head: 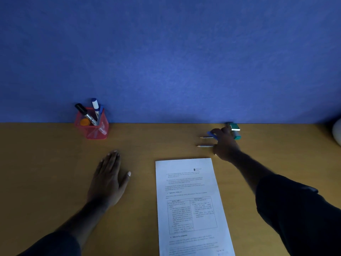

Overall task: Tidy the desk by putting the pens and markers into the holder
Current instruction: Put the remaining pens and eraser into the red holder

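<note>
A red mesh holder point(96, 129) stands at the back left of the desk against the blue wall. In it are a black marker point(83, 110), a white marker with a blue cap point(95, 105) and a blue pen. At the back right, my right hand point(226, 143) pinches a blue pen point(212, 134) just above the desk. Two pencils lie under that hand, one point(206, 137) farther back and one point(204, 145) nearer me, their right ends hidden by the hand. My left hand point(108, 174) rests flat on the desk, fingers straight, holding nothing.
A printed sheet of paper point(191, 204) lies in the near middle of the wooden desk point(46, 163). A green and white object point(235, 130), partly hidden, sits behind my right hand. A white rounded object point(337, 132) shows at the right edge.
</note>
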`<state>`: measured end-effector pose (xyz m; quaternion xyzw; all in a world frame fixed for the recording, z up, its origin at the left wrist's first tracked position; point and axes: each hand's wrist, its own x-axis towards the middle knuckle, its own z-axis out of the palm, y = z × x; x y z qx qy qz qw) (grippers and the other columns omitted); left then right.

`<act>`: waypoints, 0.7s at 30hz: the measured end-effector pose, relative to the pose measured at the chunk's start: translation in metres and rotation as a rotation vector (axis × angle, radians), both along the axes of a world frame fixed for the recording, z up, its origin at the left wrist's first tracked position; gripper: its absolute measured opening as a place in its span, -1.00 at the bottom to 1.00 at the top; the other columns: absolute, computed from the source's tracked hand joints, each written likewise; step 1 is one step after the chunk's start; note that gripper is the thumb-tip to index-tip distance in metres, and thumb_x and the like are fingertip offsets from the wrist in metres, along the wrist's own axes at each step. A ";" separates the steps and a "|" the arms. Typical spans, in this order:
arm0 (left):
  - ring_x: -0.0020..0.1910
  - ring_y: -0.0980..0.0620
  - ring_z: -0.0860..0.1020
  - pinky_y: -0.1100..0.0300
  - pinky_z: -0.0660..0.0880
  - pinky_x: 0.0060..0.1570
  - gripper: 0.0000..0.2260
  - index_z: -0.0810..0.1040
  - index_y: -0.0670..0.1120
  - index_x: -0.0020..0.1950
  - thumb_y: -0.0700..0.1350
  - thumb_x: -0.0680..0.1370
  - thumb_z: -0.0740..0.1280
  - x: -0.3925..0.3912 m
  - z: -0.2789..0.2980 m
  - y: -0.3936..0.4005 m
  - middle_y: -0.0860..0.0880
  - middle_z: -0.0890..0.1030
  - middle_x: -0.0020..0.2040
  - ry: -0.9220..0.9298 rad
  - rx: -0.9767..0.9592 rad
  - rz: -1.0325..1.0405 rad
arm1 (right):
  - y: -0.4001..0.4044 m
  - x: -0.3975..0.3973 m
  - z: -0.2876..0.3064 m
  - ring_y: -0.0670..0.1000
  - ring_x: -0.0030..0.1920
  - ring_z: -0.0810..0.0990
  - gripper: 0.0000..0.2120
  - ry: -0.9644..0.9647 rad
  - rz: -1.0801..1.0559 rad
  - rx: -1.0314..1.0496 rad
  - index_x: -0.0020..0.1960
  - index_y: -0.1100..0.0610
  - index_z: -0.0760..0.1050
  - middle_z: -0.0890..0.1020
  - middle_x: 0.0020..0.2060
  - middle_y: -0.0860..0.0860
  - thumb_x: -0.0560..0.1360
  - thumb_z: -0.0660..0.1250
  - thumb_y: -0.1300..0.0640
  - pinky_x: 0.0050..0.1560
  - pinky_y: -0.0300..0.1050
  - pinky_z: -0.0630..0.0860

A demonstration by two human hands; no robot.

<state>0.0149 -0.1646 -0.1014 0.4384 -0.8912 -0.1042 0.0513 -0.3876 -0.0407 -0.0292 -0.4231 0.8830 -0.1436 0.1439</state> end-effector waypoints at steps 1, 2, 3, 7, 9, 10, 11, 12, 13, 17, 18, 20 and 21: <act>0.60 -0.09 0.14 -0.04 0.10 0.57 -0.29 0.14 -0.19 0.60 0.26 0.59 -0.01 0.000 0.000 0.000 -0.12 0.16 0.62 0.003 -0.002 -0.004 | 0.007 -0.005 -0.001 0.21 0.19 0.47 -0.37 0.010 0.102 0.060 0.35 0.03 0.41 0.37 0.22 0.09 0.32 0.37 0.38 -0.03 -0.09 0.48; 0.60 -0.09 0.13 -0.05 0.11 0.57 -0.29 0.13 -0.19 0.60 0.26 0.59 -0.01 0.000 0.000 0.001 -0.12 0.15 0.62 0.005 -0.004 -0.006 | 0.012 -0.009 -0.002 0.19 0.24 0.44 -0.29 0.012 0.185 0.121 0.39 -0.02 0.35 0.34 0.26 0.07 0.32 0.40 0.38 -0.03 -0.08 0.49; 0.60 -0.08 0.12 -0.04 0.10 0.57 -0.29 0.13 -0.19 0.60 0.26 0.59 -0.02 0.000 0.000 0.001 -0.11 0.14 0.62 0.006 -0.006 -0.006 | 0.015 -0.012 -0.001 0.19 0.30 0.40 -0.20 0.015 0.237 0.183 0.44 -0.06 0.29 0.30 0.33 0.07 0.29 0.44 0.36 -0.02 -0.06 0.52; 0.61 -0.06 0.07 -0.03 0.08 0.58 -0.28 0.09 -0.17 0.61 0.28 0.60 -0.06 0.000 -0.001 0.000 -0.10 0.10 0.63 -0.009 -0.012 -0.008 | 0.015 -0.016 -0.002 0.21 0.41 0.27 -0.03 0.038 0.253 0.332 0.52 -0.04 0.16 0.20 0.48 0.08 0.25 0.58 0.23 0.16 0.12 0.55; 0.61 -0.06 0.07 -0.04 0.09 0.58 -0.28 0.08 -0.17 0.61 0.29 0.60 -0.07 0.001 -0.001 0.000 -0.10 0.10 0.63 -0.012 -0.010 -0.009 | 0.010 -0.016 -0.005 0.18 0.36 0.32 -0.15 0.049 0.263 0.325 0.50 0.02 0.23 0.31 0.43 0.09 0.31 0.55 0.21 0.20 0.07 0.49; 0.61 -0.06 0.07 -0.04 0.09 0.58 -0.28 0.08 -0.17 0.61 0.28 0.60 -0.06 0.001 -0.001 -0.001 -0.10 0.10 0.63 -0.012 -0.009 -0.011 | 0.008 -0.016 -0.007 0.16 0.32 0.37 -0.24 0.047 0.261 0.298 0.47 0.05 0.30 0.38 0.37 0.10 0.35 0.52 0.21 0.19 0.04 0.46; 0.62 -0.06 0.07 -0.04 0.09 0.58 -0.28 0.08 -0.17 0.61 0.28 0.60 -0.06 0.001 -0.001 0.000 -0.10 0.09 0.64 -0.013 -0.008 -0.013 | 0.006 -0.016 -0.008 0.15 0.28 0.41 -0.35 0.043 0.252 0.260 0.43 0.07 0.37 0.45 0.31 0.11 0.38 0.49 0.20 0.17 0.00 0.45; 0.62 -0.06 0.06 -0.04 0.08 0.58 -0.28 0.07 -0.17 0.61 0.28 0.60 -0.05 0.002 -0.002 0.000 -0.10 0.09 0.64 -0.013 -0.008 -0.013 | 0.005 -0.015 -0.009 0.15 0.23 0.46 -0.44 0.035 0.238 0.217 0.38 0.09 0.44 0.50 0.24 0.12 0.41 0.47 0.19 0.15 -0.02 0.46; 0.62 -0.06 0.06 -0.03 0.08 0.58 -0.28 0.07 -0.16 0.61 0.28 0.60 -0.06 0.002 -0.002 0.000 -0.09 0.08 0.64 -0.011 -0.007 -0.013 | 0.003 -0.013 -0.009 0.16 0.17 0.50 -0.52 0.027 0.220 0.182 0.32 0.12 0.49 0.54 0.18 0.13 0.42 0.46 0.18 0.12 -0.02 0.47; 0.62 -0.05 0.04 -0.02 0.06 0.58 -0.28 0.04 -0.16 0.62 0.29 0.60 -0.07 0.002 -0.003 0.000 -0.08 0.07 0.64 0.000 -0.001 -0.008 | 0.000 -0.003 -0.011 0.16 0.04 0.54 -0.73 0.053 0.182 0.123 0.14 0.17 0.58 0.59 0.05 0.16 0.45 0.45 0.17 -0.02 -0.08 0.45; 0.62 -0.04 0.04 -0.02 0.06 0.58 -0.28 0.03 -0.15 0.62 0.29 0.60 -0.07 0.002 -0.003 0.000 -0.08 0.06 0.64 0.001 0.002 -0.008 | -0.002 0.000 -0.011 0.16 0.04 0.54 -0.75 0.063 0.177 0.129 0.13 0.17 0.58 0.59 0.05 0.16 0.46 0.43 0.18 -0.03 -0.10 0.43; 0.62 -0.04 0.03 -0.02 0.06 0.59 -0.28 0.03 -0.14 0.62 0.29 0.61 -0.06 0.002 -0.004 0.000 -0.08 0.06 0.64 -0.005 0.002 -0.009 | -0.007 0.007 -0.011 0.16 0.06 0.55 -0.75 0.086 0.174 0.164 0.16 0.16 0.56 0.58 0.07 0.15 0.48 0.37 0.21 -0.02 -0.09 0.44; 0.62 -0.04 0.03 -0.02 0.06 0.59 -0.28 0.03 -0.14 0.62 0.29 0.61 -0.06 0.002 -0.004 0.000 -0.08 0.05 0.64 -0.009 0.001 -0.009 | -0.010 0.010 -0.011 0.16 0.06 0.55 -0.75 0.102 0.176 0.185 0.16 0.15 0.55 0.59 0.07 0.14 0.49 0.35 0.21 -0.05 -0.08 0.45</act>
